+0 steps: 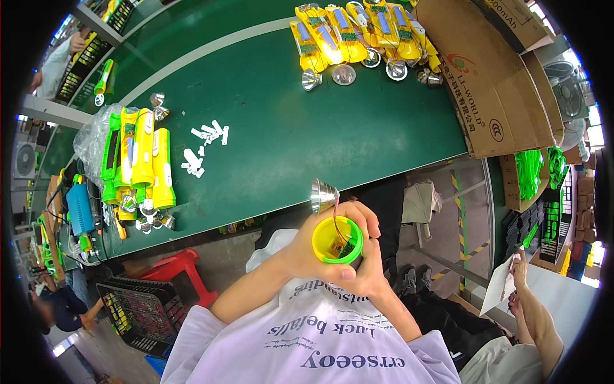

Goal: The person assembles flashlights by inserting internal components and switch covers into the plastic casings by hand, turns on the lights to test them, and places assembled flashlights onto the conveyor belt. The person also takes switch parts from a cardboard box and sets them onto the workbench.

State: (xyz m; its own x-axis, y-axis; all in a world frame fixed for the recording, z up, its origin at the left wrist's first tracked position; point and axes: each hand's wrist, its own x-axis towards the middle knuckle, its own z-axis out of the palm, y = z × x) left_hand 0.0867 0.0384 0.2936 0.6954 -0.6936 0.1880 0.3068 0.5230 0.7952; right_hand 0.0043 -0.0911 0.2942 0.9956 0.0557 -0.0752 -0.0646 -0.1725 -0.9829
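Note:
Both my hands are wrapped round a yellow flashlight housing (318,238) with a green rim, its open end facing up. My left hand (306,251) closes on its left side, and my right hand (371,265) closes on its right. Inside the housing a small green circuit board and wires show; its lower part is hidden by my hands. A silver reflector cup (324,196) sits just beyond the housing, against my fingers, with a reddish wire running from it into the opening. I cannot tell whether fingers grip the reflector.
On the green table (268,147) lie small white plastic pieces (211,132), yellow-green housings (142,153) at left and several yellow flashlight halves (345,35) at the back. A large carton (492,83) stands right. Black crate (137,313) and red stool (192,269) stand lower left. Another person holds a notebook (499,286).

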